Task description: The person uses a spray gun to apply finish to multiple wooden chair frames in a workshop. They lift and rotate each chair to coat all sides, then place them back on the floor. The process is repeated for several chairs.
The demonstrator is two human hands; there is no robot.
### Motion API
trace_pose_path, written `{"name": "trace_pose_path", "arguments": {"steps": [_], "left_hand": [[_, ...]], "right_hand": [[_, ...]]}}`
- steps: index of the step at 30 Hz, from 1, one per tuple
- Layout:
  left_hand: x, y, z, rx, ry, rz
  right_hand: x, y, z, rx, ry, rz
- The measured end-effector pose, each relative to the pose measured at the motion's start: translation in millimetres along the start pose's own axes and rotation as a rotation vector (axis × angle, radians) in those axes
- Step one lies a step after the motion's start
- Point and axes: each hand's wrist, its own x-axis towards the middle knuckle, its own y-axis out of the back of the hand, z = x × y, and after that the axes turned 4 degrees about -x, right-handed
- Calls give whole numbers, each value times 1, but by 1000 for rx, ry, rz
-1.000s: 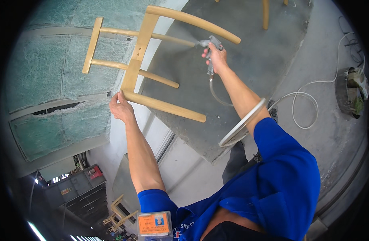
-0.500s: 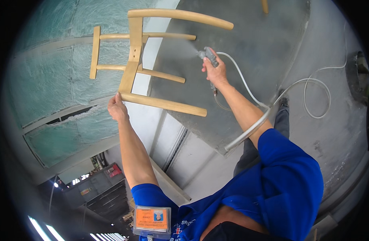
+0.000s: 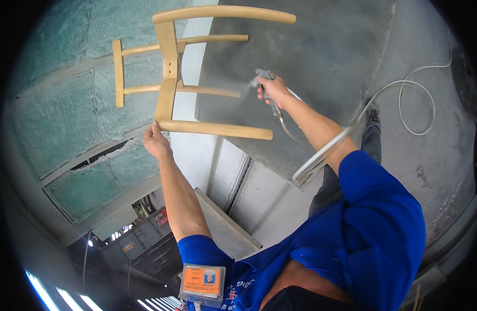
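A pale wooden chair frame (image 3: 169, 57), made of curved rails and rounded legs, fills the upper left middle. My left hand (image 3: 157, 142) grips its near corner, thumb and fingers closed where the nearest leg meets the cross rail. To the right, my right hand (image 3: 275, 94) is wrapped around a grey metal spray gun (image 3: 263, 79). A faint mist leaves the nozzle leftward, toward one of the inner legs. The gun is apart from the frame. A pale hose (image 3: 288, 132) runs from below its handle.
Green fibrous filter panels (image 3: 67, 109) cover the wall at left. A thick pale hose (image 3: 326, 151) crosses by my right forearm and loops on the grey floor (image 3: 399, 171) at right. Dark shelving (image 3: 150, 243) stands at lower left.
The spray gun has moved slightly down and left, and its mist now falls nearer the lower inner leg. The chair frame has shifted a little and tilted in view, still held by my left hand.
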Motion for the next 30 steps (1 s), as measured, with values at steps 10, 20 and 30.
{"name": "trace_pose_path", "arguments": {"steps": [10, 20, 30], "left_hand": [[2, 0, 8, 34, -15, -7], [3, -3, 15, 121, 2, -18], [-59, -6, 45, 184, 10, -6]], "right_hand": [[-111, 24, 18, 51, 247, -102], [-187, -11, -68, -166, 1087, -62], [-264, 73, -85, 107, 784, 220]]}}
